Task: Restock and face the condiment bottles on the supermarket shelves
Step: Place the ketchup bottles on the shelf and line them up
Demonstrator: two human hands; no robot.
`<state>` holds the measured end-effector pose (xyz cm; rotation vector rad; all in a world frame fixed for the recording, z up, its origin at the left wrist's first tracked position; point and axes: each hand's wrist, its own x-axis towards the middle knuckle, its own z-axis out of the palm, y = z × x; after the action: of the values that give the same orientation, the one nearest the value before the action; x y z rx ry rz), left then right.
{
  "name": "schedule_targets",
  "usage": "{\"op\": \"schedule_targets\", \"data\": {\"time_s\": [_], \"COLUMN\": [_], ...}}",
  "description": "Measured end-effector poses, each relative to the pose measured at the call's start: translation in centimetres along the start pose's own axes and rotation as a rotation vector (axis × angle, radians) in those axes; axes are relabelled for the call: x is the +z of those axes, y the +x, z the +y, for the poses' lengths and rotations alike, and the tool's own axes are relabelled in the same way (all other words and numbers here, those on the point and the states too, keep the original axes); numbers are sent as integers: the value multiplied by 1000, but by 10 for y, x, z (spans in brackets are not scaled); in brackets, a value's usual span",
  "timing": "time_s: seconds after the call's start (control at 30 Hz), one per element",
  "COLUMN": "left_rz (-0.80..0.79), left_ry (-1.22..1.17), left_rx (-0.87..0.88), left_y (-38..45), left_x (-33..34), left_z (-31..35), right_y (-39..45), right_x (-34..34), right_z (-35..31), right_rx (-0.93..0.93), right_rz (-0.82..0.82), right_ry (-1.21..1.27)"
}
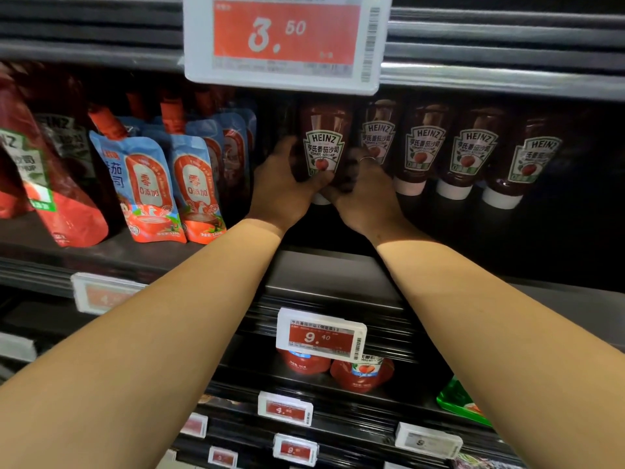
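A Heinz ketchup squeeze bottle (324, 143) stands cap-down on the dark shelf (324, 269), label facing me. My left hand (284, 184) grips its left side, thumb across the lower label. My right hand (363, 187), a ring on one finger, grips its right side and lower end. The bottle's white cap is mostly hidden behind my hands. To its right, several more Heinz ketchup bottles (422, 147) stand cap-down in a row, labels forward.
Blue-and-red sauce pouches (145, 187) and red Heinz pouches (40, 170) fill the shelf to the left. A large 3.50 price tag (287, 38) hangs just above my hands. A 9.40 tag (319, 335) and red pouches (362, 372) sit on lower shelves.
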<state>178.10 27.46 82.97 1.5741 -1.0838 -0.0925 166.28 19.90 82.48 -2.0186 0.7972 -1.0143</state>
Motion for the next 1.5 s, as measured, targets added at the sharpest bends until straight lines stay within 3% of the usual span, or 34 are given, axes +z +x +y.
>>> {"op": "schedule_targets", "data": {"time_s": [0.3, 0.43, 0.67, 0.83, 1.0, 1.13, 1.27, 1.4, 1.5], "left_rz": [-34, -51, -192, -328, -352, -343, -231, -82, -149], "left_ry": [1, 129, 208, 284, 204, 118, -5, -103, -67], "left_rx": [-78, -108, -211, -136, -22, 96, 197, 129, -88], "left_y": [0, -7, -22, -35, -72, -116, -171, -238, -297], "left_x": [-1, -2, -13, -27, -54, -76, -97, -100, -86], "left_z": [-1, 5, 13, 19, 24, 34, 33, 1, -44], "right_y": [-1, -9, -40, -87, -140, -187, -239, -297, -345], "right_x": [-6, -13, -47, -80, -103, -111, -121, -121, -104], "right_z": [4, 0, -6, -19, -34, -41, -30, 8, 54], "right_rx": [93, 109, 279, 366, 332, 151, -27, -196, -154], "right_rz": [25, 101, 180, 105, 66, 78, 260, 425, 336], "right_ry": [-135, -253, -502, -667, -741, -699, -606, -509, -449]}}
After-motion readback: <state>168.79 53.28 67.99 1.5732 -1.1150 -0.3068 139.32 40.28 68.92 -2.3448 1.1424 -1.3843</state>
